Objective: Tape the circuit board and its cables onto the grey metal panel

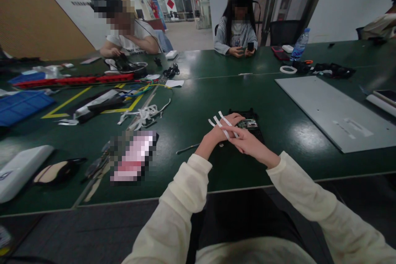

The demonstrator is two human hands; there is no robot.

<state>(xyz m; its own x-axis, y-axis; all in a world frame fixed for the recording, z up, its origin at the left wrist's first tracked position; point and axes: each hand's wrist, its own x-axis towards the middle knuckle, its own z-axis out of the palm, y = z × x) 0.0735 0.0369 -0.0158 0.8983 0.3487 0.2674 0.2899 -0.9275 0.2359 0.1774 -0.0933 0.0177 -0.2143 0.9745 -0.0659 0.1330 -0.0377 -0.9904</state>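
Note:
My left hand (228,127) lies palm down over a black electronic device (255,132) with an exposed circuit board. Its fingers reach forward over the casing, their tips partly hidden. Several narrow white tape strips (225,118) cross the back of this hand, with their ends sticking up. My right hand (249,143) comes in from the right, its index finger laid across the strips. The lower end of one strip shows between that finger and the thumb. A thin grey cable (187,148) lies left of the device.
A phone in a pink case (134,159) and tangled white strips (145,115) lie to the left. On the right are a large grey panel (337,111), a white tape roll (287,69) and a water bottle (300,46). Two people sit across the green table (198,90).

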